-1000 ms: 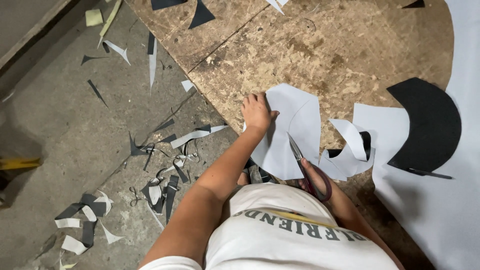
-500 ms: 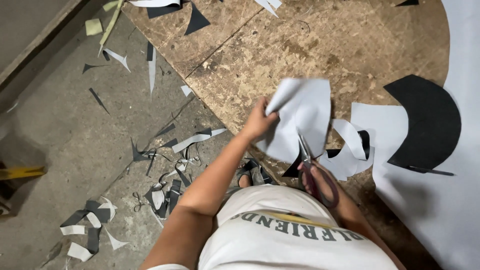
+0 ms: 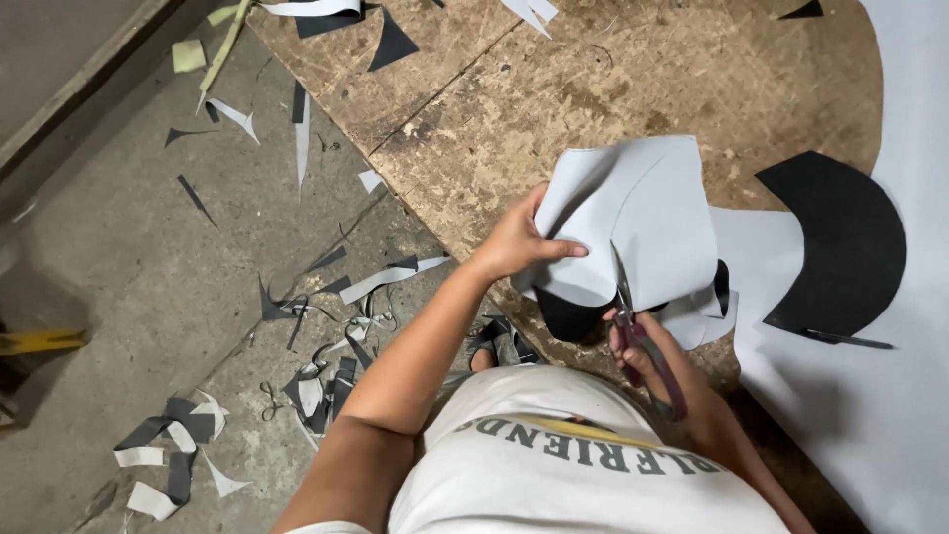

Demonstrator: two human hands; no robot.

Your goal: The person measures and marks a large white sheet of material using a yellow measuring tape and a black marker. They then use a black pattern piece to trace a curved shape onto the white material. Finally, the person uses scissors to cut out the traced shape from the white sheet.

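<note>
Fingers of the left hand (image 3: 522,242) are curled shut, pinching the left edge of a pale grey sheet piece (image 3: 638,222) lifted above the worn wooden board (image 3: 554,89), forearm stretched forward. Right hand (image 3: 664,364), low beside the white shirt (image 3: 583,475), grips red-handled scissors (image 3: 643,331), blades biting the sheet's lower edge. A black curved cutout (image 3: 840,242) lies just right.

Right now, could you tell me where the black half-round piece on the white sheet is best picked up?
Take the black half-round piece by its curved right edge, coming from the right. It lies flat on the white sheet, apart from both hands, and that edge is free; its lower tip meets a thin dark sliver.
</note>
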